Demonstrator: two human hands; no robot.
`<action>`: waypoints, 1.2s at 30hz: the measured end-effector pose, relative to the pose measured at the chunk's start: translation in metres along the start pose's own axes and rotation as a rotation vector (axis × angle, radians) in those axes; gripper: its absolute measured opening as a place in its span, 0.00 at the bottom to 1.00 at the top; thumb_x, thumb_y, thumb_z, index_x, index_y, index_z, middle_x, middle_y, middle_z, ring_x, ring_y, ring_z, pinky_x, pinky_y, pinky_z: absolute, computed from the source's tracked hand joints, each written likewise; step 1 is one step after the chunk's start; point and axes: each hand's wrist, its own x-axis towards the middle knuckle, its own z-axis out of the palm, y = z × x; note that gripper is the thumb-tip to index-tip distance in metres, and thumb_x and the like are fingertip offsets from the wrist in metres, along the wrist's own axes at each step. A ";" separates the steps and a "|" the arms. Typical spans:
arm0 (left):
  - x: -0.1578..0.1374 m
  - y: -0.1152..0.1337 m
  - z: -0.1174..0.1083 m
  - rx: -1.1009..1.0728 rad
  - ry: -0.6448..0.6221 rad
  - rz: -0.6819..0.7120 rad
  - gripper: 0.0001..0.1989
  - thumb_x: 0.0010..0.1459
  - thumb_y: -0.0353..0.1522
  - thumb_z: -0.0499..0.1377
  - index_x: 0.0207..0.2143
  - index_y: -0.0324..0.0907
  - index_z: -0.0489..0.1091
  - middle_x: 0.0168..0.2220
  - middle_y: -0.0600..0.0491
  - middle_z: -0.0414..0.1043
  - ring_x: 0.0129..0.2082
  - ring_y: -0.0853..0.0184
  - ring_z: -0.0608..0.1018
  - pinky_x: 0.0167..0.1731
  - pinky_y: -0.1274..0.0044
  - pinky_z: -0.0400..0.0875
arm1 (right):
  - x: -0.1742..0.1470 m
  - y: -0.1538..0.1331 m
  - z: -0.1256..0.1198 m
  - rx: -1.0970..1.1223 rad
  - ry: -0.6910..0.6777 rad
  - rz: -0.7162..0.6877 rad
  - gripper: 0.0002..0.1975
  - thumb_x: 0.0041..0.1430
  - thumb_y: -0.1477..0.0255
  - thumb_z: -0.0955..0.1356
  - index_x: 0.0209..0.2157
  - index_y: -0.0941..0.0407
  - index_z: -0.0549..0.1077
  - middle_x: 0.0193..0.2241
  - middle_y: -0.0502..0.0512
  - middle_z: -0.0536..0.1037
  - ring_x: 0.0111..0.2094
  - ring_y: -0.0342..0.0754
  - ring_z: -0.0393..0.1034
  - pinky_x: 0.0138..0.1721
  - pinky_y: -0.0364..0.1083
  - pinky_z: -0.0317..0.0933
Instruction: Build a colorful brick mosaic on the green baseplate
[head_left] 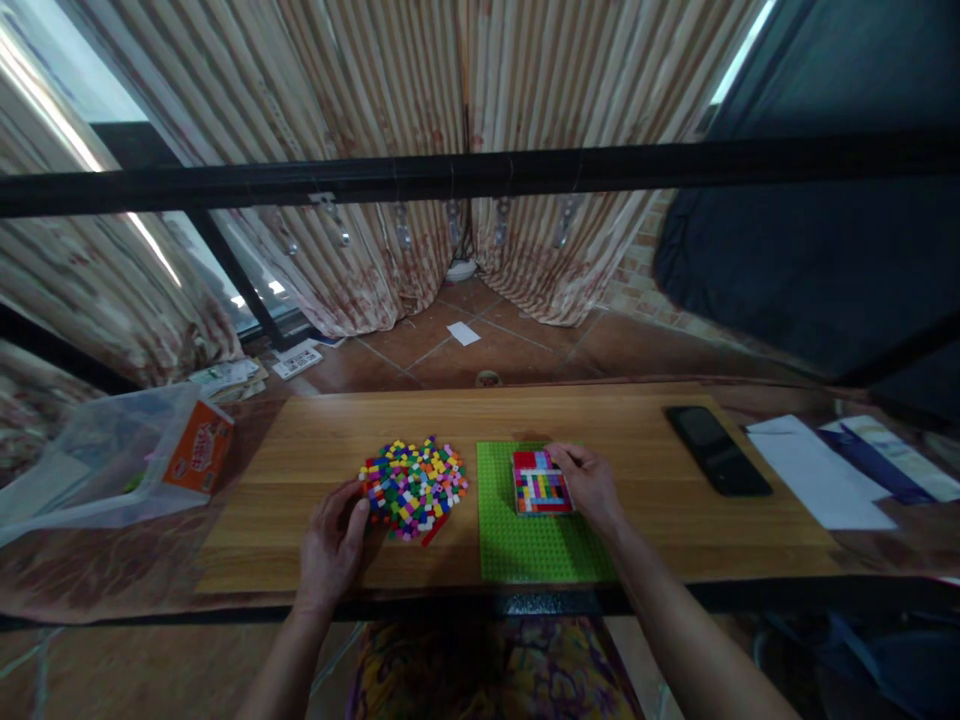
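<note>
Small toy building bricks in many colours lie in a loose pile (416, 485) on the wooden board. At the pile's left edge is my left hand (334, 540), thumb and fingers apart, fingertips among the outermost bricks. A long red brick (435, 530) lies at the pile's lower edge. To the right, a green studded baseplate (499, 550) carries a squarish build of coloured bricks (541, 488), with red along its top and bottom. My right hand (592, 488) touches this build's upper right corner, fingers bent together. Whatever is between those fingertips is hidden.
A black phone (716, 450) lies on the wooden board (262, 500) at right, with white papers (817, 470) beyond it. At left stands a clear plastic bin (112, 450) with an orange box (199, 450). A dark rail (480, 175) crosses in front of the curtains (360, 90).
</note>
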 end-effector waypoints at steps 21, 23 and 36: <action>-0.006 0.000 0.006 0.017 0.069 0.067 0.15 0.60 0.39 0.53 0.45 0.42 0.70 0.48 0.45 0.73 0.50 0.59 0.74 0.52 0.66 0.69 | -0.089 -0.051 0.053 -0.351 -0.381 -0.587 0.10 0.62 0.69 0.63 0.37 0.49 0.77 0.36 0.53 0.78 0.41 0.51 0.71 0.43 0.50 0.64; -0.006 -0.001 0.005 0.016 0.067 0.072 0.14 0.60 0.38 0.53 0.45 0.41 0.70 0.48 0.45 0.73 0.49 0.59 0.75 0.52 0.66 0.69 | -0.093 -0.046 0.072 -0.431 -0.426 -0.622 0.11 0.62 0.74 0.63 0.37 0.50 0.77 0.35 0.53 0.78 0.40 0.51 0.70 0.44 0.50 0.63; -0.006 -0.002 0.005 -0.009 0.072 0.089 0.12 0.60 0.37 0.55 0.44 0.43 0.70 0.46 0.47 0.74 0.48 0.61 0.75 0.50 0.67 0.70 | -0.076 -0.035 0.100 -0.692 -0.517 -0.639 0.13 0.56 0.79 0.66 0.41 0.54 0.76 0.38 0.56 0.73 0.43 0.51 0.67 0.49 0.50 0.62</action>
